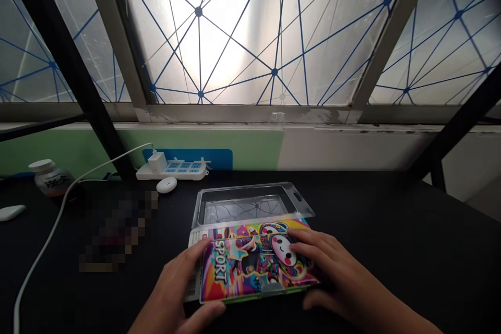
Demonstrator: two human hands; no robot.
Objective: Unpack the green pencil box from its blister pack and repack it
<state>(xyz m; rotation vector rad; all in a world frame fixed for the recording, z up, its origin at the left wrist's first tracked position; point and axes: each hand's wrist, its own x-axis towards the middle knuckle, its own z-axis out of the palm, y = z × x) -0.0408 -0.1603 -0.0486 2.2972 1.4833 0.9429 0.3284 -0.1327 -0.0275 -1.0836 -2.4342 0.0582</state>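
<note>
A flat, brightly printed package (250, 261) marked "SPORT" with a cartoon figure lies on the black table (391, 229) right in front of me. My left hand (182, 292) grips its left edge, thumb under the front and fingers on top. My right hand (332, 271) lies on its right half, fingers spread over the print and thumb at the front edge. A clear plastic blister lid (250, 203) stands open behind the package, hinged along its far side.
A white power strip (172, 168) with a plugged charger and a white cable (50, 235) sits at the back left, with a small white oval object (166, 184) beside it. A white-capped bottle (50, 177) and another white object (11, 212) lie far left. A window spans the back.
</note>
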